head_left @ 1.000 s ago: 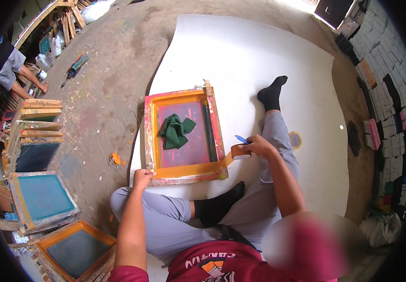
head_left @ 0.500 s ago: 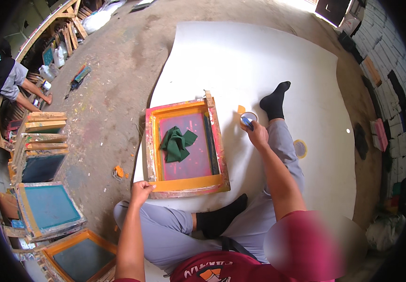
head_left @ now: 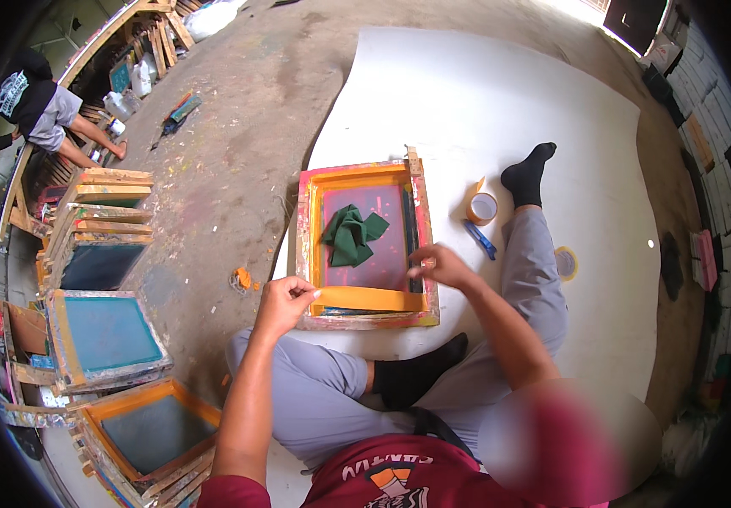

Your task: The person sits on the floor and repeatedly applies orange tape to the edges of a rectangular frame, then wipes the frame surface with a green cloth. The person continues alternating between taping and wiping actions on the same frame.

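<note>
A wooden screen frame [head_left: 421,196] lies on the white sheet [head_left: 501,102] between my legs. Orange tape lines its inner edges, and a crumpled green cloth [head_left: 351,234] rests on the reddish mesh. A strip of orange tape [head_left: 367,297] runs along the near inner edge. My left hand [head_left: 283,302] pinches its left end at the frame's near left corner. My right hand [head_left: 440,266] holds its right end down at the near right corner. An orange tape roll [head_left: 482,207] and a blue cutter [head_left: 481,240] lie right of the frame, by my right leg.
Several more screen frames [head_left: 103,334] are stacked on the dirt floor to my left. Another person [head_left: 48,114] crouches at the far left by wooden racks. A second tape roll [head_left: 565,262] lies on the sheet beyond my right knee. Shelves line the right wall.
My right hand set the tape roll down beside the frame near my foot, then came back to the frame's near right corner. My left hand stayed at the near left corner.
</note>
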